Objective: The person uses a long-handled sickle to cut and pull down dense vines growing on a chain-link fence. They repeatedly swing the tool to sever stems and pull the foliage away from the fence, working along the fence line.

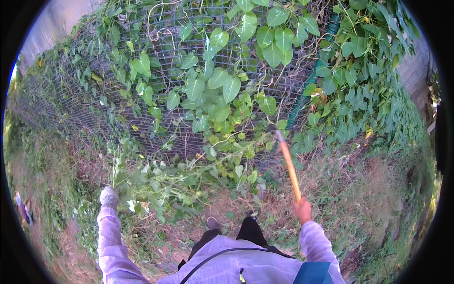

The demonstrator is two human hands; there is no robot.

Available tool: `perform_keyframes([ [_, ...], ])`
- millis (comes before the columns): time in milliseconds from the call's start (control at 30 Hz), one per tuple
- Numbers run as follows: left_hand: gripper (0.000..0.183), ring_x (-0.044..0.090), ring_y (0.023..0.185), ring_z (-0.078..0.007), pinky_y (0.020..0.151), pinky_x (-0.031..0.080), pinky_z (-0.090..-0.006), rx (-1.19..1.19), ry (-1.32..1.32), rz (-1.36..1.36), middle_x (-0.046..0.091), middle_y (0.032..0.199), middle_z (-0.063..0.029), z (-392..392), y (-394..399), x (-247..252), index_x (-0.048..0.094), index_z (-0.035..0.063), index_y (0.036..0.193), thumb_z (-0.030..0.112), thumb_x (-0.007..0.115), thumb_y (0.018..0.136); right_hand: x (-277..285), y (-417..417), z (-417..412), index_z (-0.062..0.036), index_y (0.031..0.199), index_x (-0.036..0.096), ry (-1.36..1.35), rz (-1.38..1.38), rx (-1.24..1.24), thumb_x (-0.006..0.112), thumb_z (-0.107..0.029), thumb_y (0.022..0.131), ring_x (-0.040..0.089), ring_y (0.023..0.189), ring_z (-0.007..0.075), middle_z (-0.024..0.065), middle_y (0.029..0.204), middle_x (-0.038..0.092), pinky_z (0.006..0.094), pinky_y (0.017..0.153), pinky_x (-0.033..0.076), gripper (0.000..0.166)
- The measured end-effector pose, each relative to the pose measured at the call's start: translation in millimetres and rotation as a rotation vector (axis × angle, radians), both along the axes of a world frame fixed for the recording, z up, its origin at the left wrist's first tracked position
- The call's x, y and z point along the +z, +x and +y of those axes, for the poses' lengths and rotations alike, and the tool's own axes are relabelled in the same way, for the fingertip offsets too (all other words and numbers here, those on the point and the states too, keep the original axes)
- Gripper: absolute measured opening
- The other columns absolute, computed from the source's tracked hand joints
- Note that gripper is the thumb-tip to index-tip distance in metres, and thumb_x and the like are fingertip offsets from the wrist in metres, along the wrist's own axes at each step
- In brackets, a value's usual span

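My left hand [109, 197], in a pale knitted glove, is closed around a bunch of leafy green vines [156, 184]. Stems stick up past its fist, and foliage trails rightward towards the foot of the fence. Bare-skinned, my right hand [302, 211] grips the lower end of a hand tool [290, 167] with an orange handle. The tool points up and slightly left. Its dark head [272, 128] is against or just before the vines, and blur hides the blade's shape. Ahead stands a mesh fence [170, 53] with heart-shaped leaves [212, 85] growing over it.
A green post [315, 74] leans in the fence, with denser creeper [358, 85] to its right. Dry grass and cuttings [340, 184] cover the ground. My shoes [213, 223] stand close to the fallen foliage. Another person [23, 209] is at the far left edge.
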State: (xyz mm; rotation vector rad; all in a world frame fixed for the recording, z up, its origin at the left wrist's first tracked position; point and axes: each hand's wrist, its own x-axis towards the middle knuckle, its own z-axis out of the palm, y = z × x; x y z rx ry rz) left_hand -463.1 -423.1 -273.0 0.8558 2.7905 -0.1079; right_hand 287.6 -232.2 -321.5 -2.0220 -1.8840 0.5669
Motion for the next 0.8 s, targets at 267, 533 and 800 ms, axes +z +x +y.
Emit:
perform_keyframes([
  [267,0.038,0.062,0.090,-0.0334,0.079,0.049,-0.0416,-0.072,-0.126,-0.024,0.064,0.095,-0.0184,13,12,-38,0.064,0.0052,0.099,0.038,0.057,0.083,33,138,-226,0.0009,0.073,0.050,0.042,-0.022,-0.515,0.066,-0.010,0.074,0.045,0.052,0.0127,0.0053,0.056,0.048,0.0335,0.047,0.038,0.019],
  [533,0.038,0.063,0.088,-0.0324,0.076,0.050,-0.0424,-0.011,-0.154,0.020,0.065,0.092,-0.0171,-28,12,-11,0.066,0.0070,0.094,0.042,0.055,0.083,-48,178,-242,0.0031,0.070,0.051,-0.196,0.077,-0.701,0.068,-0.014,0.069,0.048,0.051,0.0154,0.0088,0.056,0.050,0.0356,0.049,0.041,0.024],
  [800,0.033,0.062,0.087,-0.0326,0.076,0.050,-0.0411,0.108,-0.140,0.240,0.064,0.091,-0.0172,-138,-42,39,0.065,0.0049,0.091,0.036,0.062,0.080,-16,32,-100,0.0029,0.079,0.055,-0.243,0.245,-0.110,0.067,-0.017,0.072,0.053,0.054,0.0166,0.0108,0.060,0.056,0.0353,0.051,0.043,0.024],
])
